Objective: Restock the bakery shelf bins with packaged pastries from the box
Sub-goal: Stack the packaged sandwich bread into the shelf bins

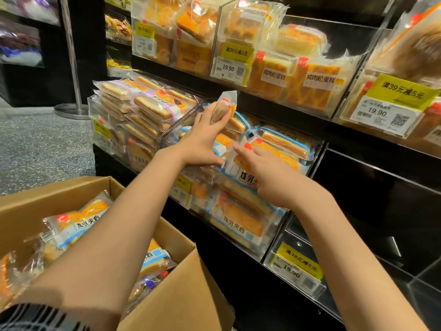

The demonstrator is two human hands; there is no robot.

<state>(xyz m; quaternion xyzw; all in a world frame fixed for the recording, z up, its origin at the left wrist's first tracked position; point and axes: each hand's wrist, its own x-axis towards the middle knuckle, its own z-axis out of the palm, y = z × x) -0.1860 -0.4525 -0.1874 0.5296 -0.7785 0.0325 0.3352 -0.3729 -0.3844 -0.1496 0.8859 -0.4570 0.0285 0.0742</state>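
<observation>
1. The left hand [202, 137] grips a wrapped pastry [220, 111] by its end, upright over the back of the middle bin [274, 237]; the right hand [265, 173], fingers straight, presses the packs already stacked at the bin's front.
2. Better to lay it flat behind the stack (label forward, probably).
3. Room is tight: the shelf above hangs close, and the clear divider stands just left.
4. The box [181, 278] sits lower left, still stocked.
</observation>
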